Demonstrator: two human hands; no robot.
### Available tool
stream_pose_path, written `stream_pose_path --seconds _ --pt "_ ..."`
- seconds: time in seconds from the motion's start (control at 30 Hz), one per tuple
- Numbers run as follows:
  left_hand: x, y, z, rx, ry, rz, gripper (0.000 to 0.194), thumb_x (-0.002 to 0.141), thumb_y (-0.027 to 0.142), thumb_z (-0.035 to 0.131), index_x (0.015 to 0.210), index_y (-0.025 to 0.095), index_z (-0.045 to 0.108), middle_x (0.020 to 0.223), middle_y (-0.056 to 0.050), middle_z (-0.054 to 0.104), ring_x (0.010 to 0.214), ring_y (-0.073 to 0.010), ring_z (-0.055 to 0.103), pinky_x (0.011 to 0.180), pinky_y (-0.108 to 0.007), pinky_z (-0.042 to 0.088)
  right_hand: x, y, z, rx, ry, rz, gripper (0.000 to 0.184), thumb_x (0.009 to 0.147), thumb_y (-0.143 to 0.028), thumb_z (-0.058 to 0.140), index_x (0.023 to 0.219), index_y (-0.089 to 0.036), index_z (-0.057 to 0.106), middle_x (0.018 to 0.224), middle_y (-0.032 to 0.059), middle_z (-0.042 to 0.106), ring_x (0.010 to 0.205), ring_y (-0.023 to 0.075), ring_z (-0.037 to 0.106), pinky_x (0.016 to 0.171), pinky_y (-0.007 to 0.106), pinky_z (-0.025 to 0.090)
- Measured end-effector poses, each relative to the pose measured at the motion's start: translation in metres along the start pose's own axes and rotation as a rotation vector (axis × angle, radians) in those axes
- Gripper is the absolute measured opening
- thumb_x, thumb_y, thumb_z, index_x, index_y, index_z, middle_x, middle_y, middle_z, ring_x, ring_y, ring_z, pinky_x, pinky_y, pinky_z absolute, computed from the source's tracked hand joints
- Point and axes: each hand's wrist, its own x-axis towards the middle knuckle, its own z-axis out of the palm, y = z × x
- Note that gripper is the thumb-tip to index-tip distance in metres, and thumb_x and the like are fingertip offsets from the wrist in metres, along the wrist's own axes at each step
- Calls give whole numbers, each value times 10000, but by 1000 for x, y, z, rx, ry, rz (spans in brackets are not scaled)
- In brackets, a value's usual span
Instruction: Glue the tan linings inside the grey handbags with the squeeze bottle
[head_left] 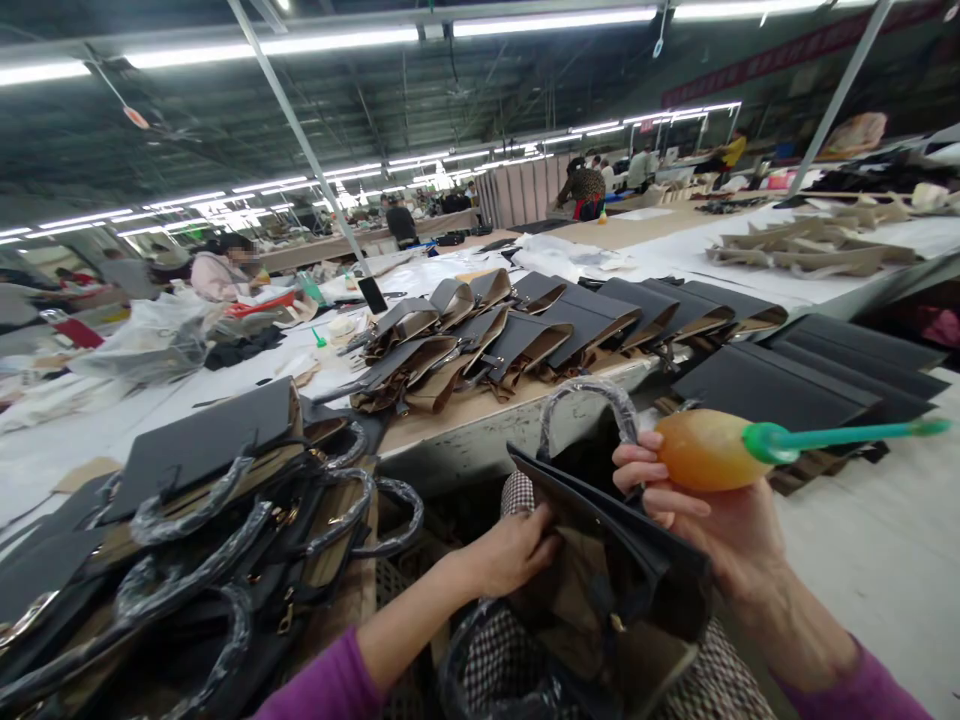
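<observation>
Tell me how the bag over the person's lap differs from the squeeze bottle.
The bag is dark with flattish panels; the squeeze bottle is rounded and amber, with a green nozzle. The bag sits tilted, the left hand gripping its edge; the bottle lies sideways in the right hand. The bag also looks larger than the bottle. Both are being handled.

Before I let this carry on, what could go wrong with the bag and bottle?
Drips: the right hand grips the orange squeeze bottle, so extra pressure might push contents out of its green nozzle, which points off to the right.

Slipping: the dark bag is tilted over the lap, the left hand at its edge; it could slide if that hold eases.

Snagging: plastic-wrapped handles overlap on the left and might catch.
</observation>
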Motion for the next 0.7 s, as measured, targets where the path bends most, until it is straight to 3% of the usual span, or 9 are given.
stream_pose_path --seconds 0.07,0.13,0.17,0.23,0.3,0.37,0.5,0.6,0.7 --pt "-19 16 -23 -60 29 -86 300 1069 346 283 1172 157 492 960 -118 718 834 -248 702 790 -377 563 -2 -8 -1 35 -34 -12 300 776 -180 612 1033 -238 468 919 63 427 688 203 562 364 234 550" --pt "-38 39 -45 -210 61 -145 361 1091 418 226 1156 187 495 1072 -100 705 958 -218 682 861 -343 553 -4 -16 0 64 -82 -4 290 800 -152 610 1035 -249 472 917 66 438 698 209 585 379 240 571" --pt "-47 50 -55 -381 54 -169 404 1076 517 296 1158 191 520 1118 -97 699 1015 -224 668 899 -346 544 -4 -20 0 73 -111 7 284 815 -138 605 1036 -257 470 915 65 442 702 208 593 384 236 577" --pt "-60 69 -70 -736 -56 -159 613 888 685 637 1252 197 561 1209 -93 693 1118 -267 646 988 -379 522 -3 -27 -2 79 -168 43 279 833 -125 598 1025 -272 459 914 57 447 706 204 601 378 226 579" --pt "-68 78 -76 -908 -207 -218 843 633 618 904 1316 218 611 1227 -69 710 1151 -302 641 1028 -400 510 1 -30 -8 58 -209 89 267 848 -129 594 1015 -275 447 918 50 450 712 196 603 366 211 571" --pt "-69 76 -71 -870 -325 -372 780 546 508 970 1229 234 711 1150 -27 749 1093 -295 663 971 -372 537 7 -29 -19 5 -223 149 258 858 -136 602 1025 -260 448 921 43 455 721 181 604 369 188 561" --pt "-63 60 -41 -712 -463 -572 469 561 506 930 898 203 806 841 25 747 842 -244 679 778 -308 556 22 -21 -48 -137 -235 225 303 837 -193 673 1078 -194 490 943 50 499 755 152 609 413 137 539" --pt "-61 60 -25 -758 -451 -499 347 671 470 870 868 194 798 801 30 726 880 -244 684 862 -317 548 30 -24 -63 -177 -224 205 321 817 -246 695 1074 -168 518 952 63 542 789 152 614 428 122 516" --pt "-61 65 -25 -886 -290 -317 414 774 348 824 1162 228 743 1116 -1 750 1154 -266 644 1108 -385 445 36 -35 -69 -163 -190 146 368 782 -302 728 1067 -149 553 1023 110 599 881 194 642 473 161 540"
